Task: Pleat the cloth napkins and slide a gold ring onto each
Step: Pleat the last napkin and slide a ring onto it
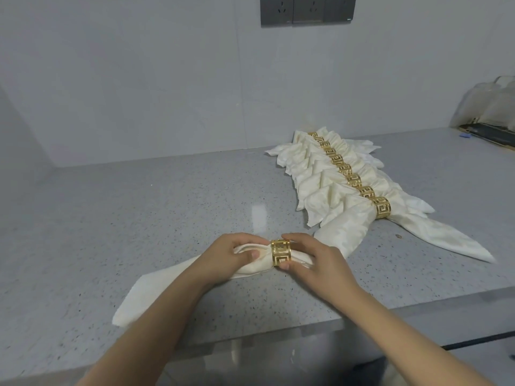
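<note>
A cream cloth napkin (156, 288) lies gathered on the grey speckled counter (139, 213), its loose end trailing to the lower left. A gold cut-out ring (281, 252) sits around its bunched part. My left hand (225, 257) grips the gathered cloth just left of the ring. My right hand (315, 260) pinches the ring's right side between thumb and fingers, covering the napkin's short end. Behind them to the right, several finished napkins (320, 179) lie in an overlapping row, each with a gold ring (381, 207).
The counter's front edge (362, 313) runs close below my hands. A grey wall backs the counter, with power sockets (306, 9) high up. Clear plastic bags and a dark tray (487, 112) sit at the far right.
</note>
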`<state>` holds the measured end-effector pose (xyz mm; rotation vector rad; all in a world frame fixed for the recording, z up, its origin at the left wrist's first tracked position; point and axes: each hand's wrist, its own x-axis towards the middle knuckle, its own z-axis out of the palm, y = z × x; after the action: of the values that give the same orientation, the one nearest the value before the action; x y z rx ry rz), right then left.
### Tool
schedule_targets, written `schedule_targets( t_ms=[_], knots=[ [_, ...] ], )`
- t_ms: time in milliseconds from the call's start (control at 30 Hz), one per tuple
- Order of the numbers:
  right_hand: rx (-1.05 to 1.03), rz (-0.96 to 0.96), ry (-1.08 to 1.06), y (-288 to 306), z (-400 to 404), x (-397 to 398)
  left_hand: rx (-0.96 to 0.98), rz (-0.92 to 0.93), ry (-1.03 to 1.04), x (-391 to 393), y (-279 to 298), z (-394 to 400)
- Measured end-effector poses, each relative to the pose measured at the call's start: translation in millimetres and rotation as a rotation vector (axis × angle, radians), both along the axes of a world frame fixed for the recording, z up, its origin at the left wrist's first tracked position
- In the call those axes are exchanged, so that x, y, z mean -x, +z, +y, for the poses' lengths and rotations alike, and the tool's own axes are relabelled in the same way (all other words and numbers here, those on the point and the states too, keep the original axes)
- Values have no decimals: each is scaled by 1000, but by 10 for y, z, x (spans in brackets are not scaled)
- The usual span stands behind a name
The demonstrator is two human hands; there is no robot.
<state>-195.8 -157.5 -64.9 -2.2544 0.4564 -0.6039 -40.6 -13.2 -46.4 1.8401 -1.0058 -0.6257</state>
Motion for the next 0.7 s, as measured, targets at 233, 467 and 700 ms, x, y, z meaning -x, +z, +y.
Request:
schedule_targets(
  t_ms=[233,467,700],
  knots=[
    [21,80,53,22,1,-52,59,236,-34,43,27,44],
    [150,199,87,0,-10,-82,-13,-226,-74,119,11,3],
    [-136,81,127,15,-94,-55,19,-264,-17,124,-4,39]
  ],
)
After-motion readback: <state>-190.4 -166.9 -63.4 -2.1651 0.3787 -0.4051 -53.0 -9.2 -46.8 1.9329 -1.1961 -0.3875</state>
